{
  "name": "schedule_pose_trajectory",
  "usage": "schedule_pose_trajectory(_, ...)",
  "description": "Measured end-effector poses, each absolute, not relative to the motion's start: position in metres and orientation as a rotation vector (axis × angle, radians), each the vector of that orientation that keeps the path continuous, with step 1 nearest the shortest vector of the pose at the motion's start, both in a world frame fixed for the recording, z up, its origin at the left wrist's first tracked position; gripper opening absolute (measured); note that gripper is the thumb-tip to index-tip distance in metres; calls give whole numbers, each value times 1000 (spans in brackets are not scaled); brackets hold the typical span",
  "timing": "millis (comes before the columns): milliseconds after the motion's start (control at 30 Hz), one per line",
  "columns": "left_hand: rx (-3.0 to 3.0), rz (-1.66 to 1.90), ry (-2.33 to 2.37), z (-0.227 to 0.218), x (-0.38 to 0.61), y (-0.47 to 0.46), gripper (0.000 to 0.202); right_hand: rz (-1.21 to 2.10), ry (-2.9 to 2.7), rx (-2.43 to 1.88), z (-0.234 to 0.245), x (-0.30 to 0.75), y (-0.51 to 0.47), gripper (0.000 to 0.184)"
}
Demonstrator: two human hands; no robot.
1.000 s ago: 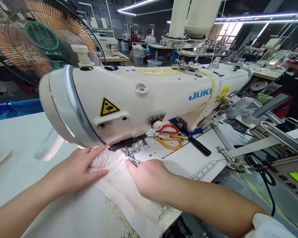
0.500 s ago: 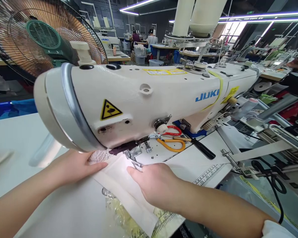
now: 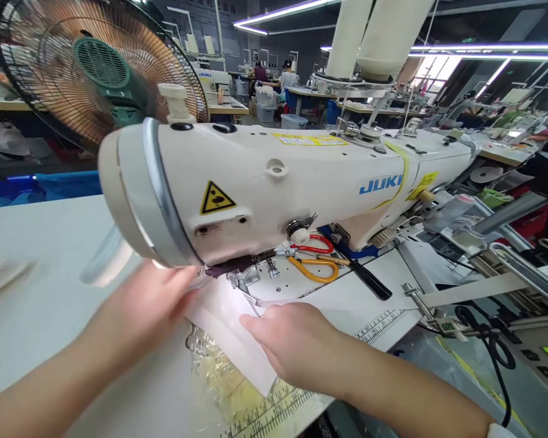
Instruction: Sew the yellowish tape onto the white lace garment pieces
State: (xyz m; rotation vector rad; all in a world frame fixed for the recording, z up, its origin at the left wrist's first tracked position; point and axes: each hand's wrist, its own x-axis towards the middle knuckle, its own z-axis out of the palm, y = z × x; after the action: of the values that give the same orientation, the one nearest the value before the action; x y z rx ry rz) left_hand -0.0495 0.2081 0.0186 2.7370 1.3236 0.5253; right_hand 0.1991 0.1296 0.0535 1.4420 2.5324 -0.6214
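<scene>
A white fabric piece (image 3: 231,337) lies under the presser-foot area of the white sewing machine (image 3: 256,182), its near end hanging toward me. My right hand (image 3: 292,340) is closed on the fabric's right edge, thumb on top beside the metal guide (image 3: 244,289). My left hand (image 3: 148,301) is at the fabric's left side, below the machine head. It is smeared by motion and its fingertips are partly hidden, so their grip is unclear. A dark cloth piece (image 3: 231,266) sits around the needle area.
Orange-handled scissors (image 3: 317,277), a red handle (image 3: 317,244) and a black-handled tool (image 3: 369,280) lie right of the needle. Crumpled clear plastic (image 3: 223,377) and a printed ruler (image 3: 274,417) are at the near edge. A fan (image 3: 105,67) stands behind left.
The fabric's near end has drawn in toward the machine. My left hand has shifted and blurred, and the lace seen by it is mostly hidden. My right hand keeps its hold. The view has shifted slightly.
</scene>
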Motion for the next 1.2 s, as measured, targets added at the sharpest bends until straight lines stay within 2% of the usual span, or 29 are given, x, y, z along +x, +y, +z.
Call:
schedule_pose_trajectory(67, 2925, 708, 973, 4, -32, 172, 40, -560, 2589, 1431, 54, 209, 121, 31)
schedule_pose_trajectory(133, 2969, 743, 736, -7, -14, 142, 34, -544, 2637, 1429, 52, 218, 112, 31)
schedule_pose_trajectory(233, 2927, 600, 725, -11, -2, 120, 16, -580, 2680, 1395, 45, 227, 101, 34)
schedule_pose_trajectory(300, 2914, 498, 783, -8, -5, 115, 12, -576, 2693, 1373, 39, 229, 95, 36)
schedule_pose_trajectory(467, 2929, 387, 857, -3, -19, 111, 23, -508, 2716, 1361, 27, 231, 87, 38)
schedule_pose_trajectory(700, 2980, 560, 754, -5, -26, 114, 26, -340, 2782, 1326, 25, 229, 89, 34)
schedule_pose_trajectory(1200, 3046, 527, 747, 2, -45, 147, 60, -280, 2644, 1255, 35, 210, 123, 39)
